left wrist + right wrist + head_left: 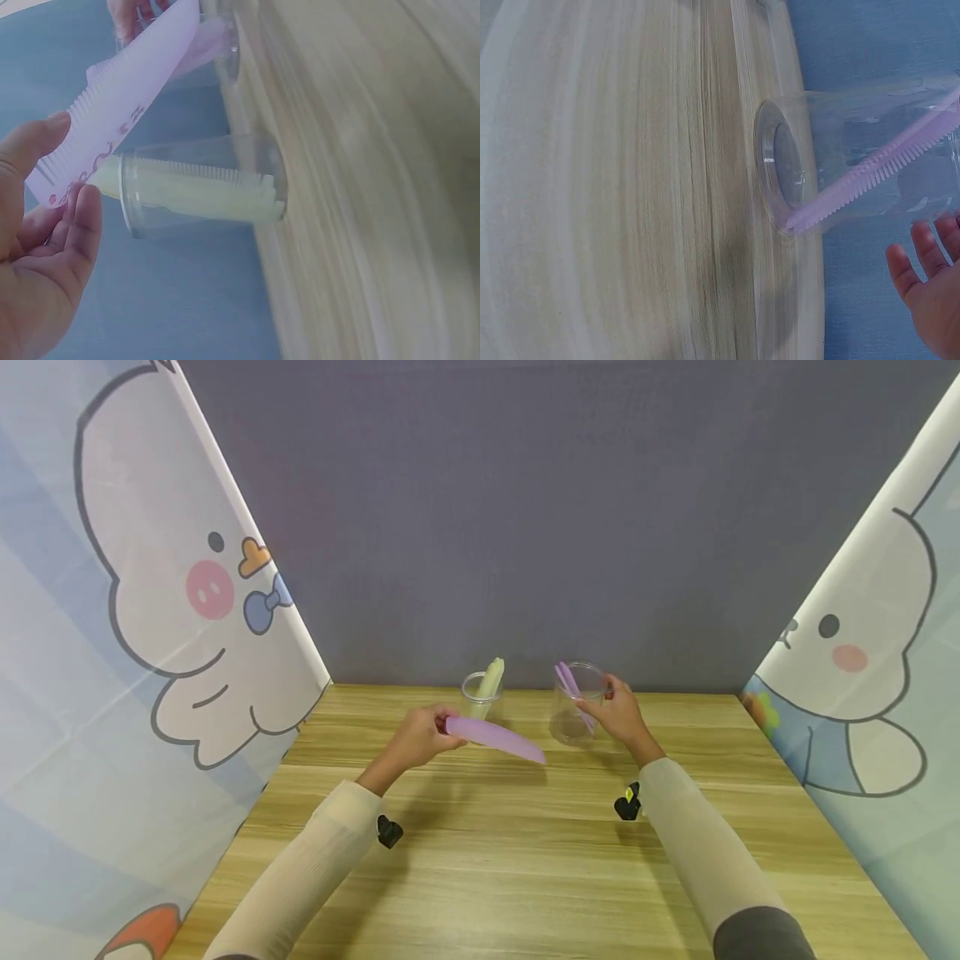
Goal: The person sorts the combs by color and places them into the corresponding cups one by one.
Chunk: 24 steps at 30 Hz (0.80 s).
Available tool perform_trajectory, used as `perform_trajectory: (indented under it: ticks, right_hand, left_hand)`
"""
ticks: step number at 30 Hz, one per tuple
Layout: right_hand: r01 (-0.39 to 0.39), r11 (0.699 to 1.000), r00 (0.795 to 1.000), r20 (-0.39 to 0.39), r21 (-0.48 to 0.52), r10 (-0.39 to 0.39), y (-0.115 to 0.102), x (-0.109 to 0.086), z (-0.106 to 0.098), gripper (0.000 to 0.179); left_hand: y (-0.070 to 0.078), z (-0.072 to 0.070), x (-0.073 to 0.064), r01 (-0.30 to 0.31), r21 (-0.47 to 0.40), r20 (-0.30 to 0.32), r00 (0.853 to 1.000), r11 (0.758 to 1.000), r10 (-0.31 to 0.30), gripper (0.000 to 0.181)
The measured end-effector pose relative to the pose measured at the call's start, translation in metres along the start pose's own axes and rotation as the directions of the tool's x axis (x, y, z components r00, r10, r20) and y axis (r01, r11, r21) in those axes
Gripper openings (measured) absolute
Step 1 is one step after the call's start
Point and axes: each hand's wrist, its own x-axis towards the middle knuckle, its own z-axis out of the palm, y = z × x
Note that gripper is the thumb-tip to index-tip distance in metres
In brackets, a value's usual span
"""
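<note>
My left hand (422, 739) pinches a light purple comb (497, 737) by one end, between thumb and fingers. The comb juts to the right above the table, and the left wrist view shows its fine teeth and small reddish marks. Just beyond that hand stands a smaller clear plastic cup (240, 154) with pale yellow combs (202, 191) leaning in it; how many I cannot tell. My right hand (621, 714) grips a larger clear cup (567, 731) at its right side near the rim. Inside it another purple comb (877, 169) leans diagonally, teeth visible.
The wood-grain table (495, 877) ends at a dark grey back panel (480, 527). Cartoon-printed side walls stand left (247, 710) and right (855, 760). Small black devices are at the left wrist (389, 832) and right wrist (627, 803).
</note>
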Motion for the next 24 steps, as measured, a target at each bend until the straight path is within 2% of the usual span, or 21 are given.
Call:
perform_trajectory:
  ticks: [8, 13, 18, 24]
  right_hand:
    - [-0.004, 1.0, 1.0, -0.003, 0.014, 0.004, 0.0, 0.0, 0.0, 0.094]
    - [0.002, 1.0, 1.0, -0.008, 0.011, -0.002, 0.0, 0.0, 0.0, 0.095]
    - [0.001, 1.0, 1.0, -0.006, 0.006, -0.001, 0.0, -0.001, 0.001, 0.095]
    - [0.0, 1.0, 1.0, -0.008, 0.01, 0.001, 0.0, -0.001, 0.001, 0.094]
  left_hand:
    - [0.013, -0.005, 0.014, 0.038, -0.008, -0.115, 0.993, 0.999, -0.039, 0.042]
    - [0.018, -0.006, 0.025, 0.034, -0.015, -0.179, 0.983, 0.999, -0.036, 0.046]
    - [0.022, -0.006, 0.035, 0.02, 0.01, -0.212, 0.977, 1.0, -0.018, 0.048]
    - [0.03, -0.007, 0.046, 0.043, 0.003, -0.228, 0.973, 0.999, -0.041, 0.047]
